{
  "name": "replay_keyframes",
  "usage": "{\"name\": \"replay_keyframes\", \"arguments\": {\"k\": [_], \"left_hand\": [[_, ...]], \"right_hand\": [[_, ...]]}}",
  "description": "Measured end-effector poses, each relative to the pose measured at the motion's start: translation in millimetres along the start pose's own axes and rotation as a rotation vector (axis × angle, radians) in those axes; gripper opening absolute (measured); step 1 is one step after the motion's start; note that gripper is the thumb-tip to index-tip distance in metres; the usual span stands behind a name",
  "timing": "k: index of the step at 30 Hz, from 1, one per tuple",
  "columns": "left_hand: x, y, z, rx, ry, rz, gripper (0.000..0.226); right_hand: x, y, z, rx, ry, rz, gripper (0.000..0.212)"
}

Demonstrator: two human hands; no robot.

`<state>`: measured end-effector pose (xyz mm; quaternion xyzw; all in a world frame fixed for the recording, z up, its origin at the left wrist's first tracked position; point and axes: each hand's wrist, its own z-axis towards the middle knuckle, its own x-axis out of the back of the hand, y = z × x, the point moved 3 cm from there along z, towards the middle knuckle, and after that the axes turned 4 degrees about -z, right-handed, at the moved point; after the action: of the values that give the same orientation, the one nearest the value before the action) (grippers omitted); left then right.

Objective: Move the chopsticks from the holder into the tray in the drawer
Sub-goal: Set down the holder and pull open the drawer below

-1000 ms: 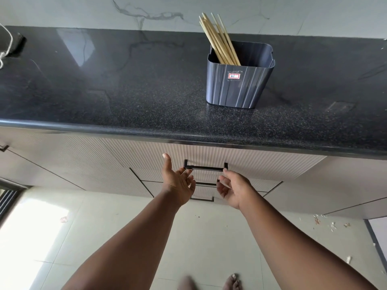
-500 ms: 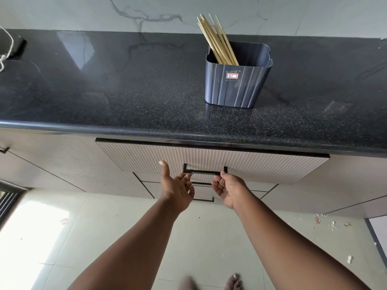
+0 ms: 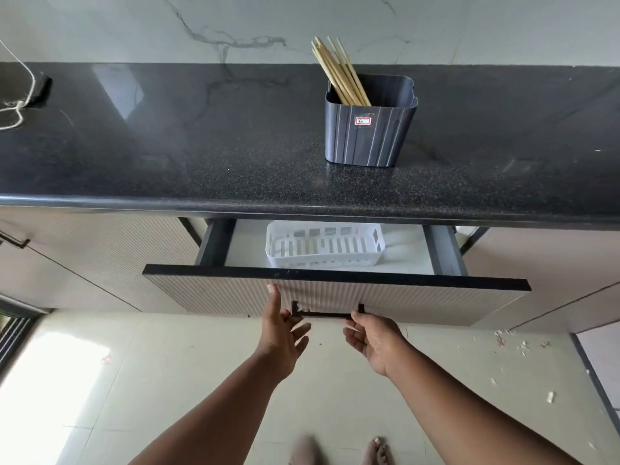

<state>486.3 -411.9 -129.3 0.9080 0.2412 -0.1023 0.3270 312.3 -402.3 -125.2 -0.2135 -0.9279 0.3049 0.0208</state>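
Several wooden chopsticks (image 3: 339, 75) lean to the left in a dark blue ribbed holder (image 3: 369, 132) on the black counter (image 3: 167, 156). Below the counter edge a drawer (image 3: 419, 297) stands partly pulled out. A white slotted tray (image 3: 323, 250) lies inside it, holding nothing that I can see. My left hand (image 3: 280, 333) and my right hand (image 3: 375, 340) are palm up, fingers hooked around the two ends of the black drawer handle (image 3: 323, 315). The back of the drawer is hidden under the counter.
A white cord and a dark object (image 3: 20, 102) lie at the counter's far left. Closed ribbed cabinet fronts flank the drawer. Small bits of debris (image 3: 523, 344) are scattered on the tiled floor at right. My bare feet (image 3: 375, 451) show at the bottom.
The drawer has slid out from shut to partly pulled out, which uncovers the white tray. Both hands came back toward me with the handle.
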Motion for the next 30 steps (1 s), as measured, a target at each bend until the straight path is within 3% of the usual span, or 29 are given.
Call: {"name": "replay_keyframes", "arguments": {"k": [3,5,8,11,13,15,17,20,23,30], "left_hand": [[8,-8,-20,-0.016,-0.002,0.065,0.097],[11,-13,-33,-0.11,0.04,0.211,0.083],[18,-14,-59,-0.553,0.258,0.529,0.068],[20,-9,-96,-1.127,0.412,0.975,0.046],[13,-4,-113,-1.337,0.37,1.201,0.051],[6,7,-122,-1.298,0.326,1.416,0.066],[7,19,-122,-1.117,0.3,1.657,0.071],[18,24,-117,-0.813,0.227,1.961,0.061],[27,25,-117,-0.737,0.233,2.009,0.058],[27,30,-109,-0.748,0.224,1.95,0.056]], "right_hand": [[10,9,-18,0.068,0.064,-0.28,0.014],[15,8,-32,0.224,0.105,-0.757,0.024],[23,-1,-61,0.594,0.242,-1.34,0.032],[26,-18,-106,1.296,0.315,-1.42,0.02],[29,-29,-134,1.623,0.344,-1.398,0.011],[32,-36,-144,1.635,0.368,-1.473,0.015],[38,-35,-140,1.466,0.31,-1.625,0.031],[58,-26,-122,1.178,0.127,-1.749,0.043],[70,-19,-119,1.194,0.113,-1.745,0.062],[63,-23,-113,1.169,0.145,-1.717,0.06]]}}
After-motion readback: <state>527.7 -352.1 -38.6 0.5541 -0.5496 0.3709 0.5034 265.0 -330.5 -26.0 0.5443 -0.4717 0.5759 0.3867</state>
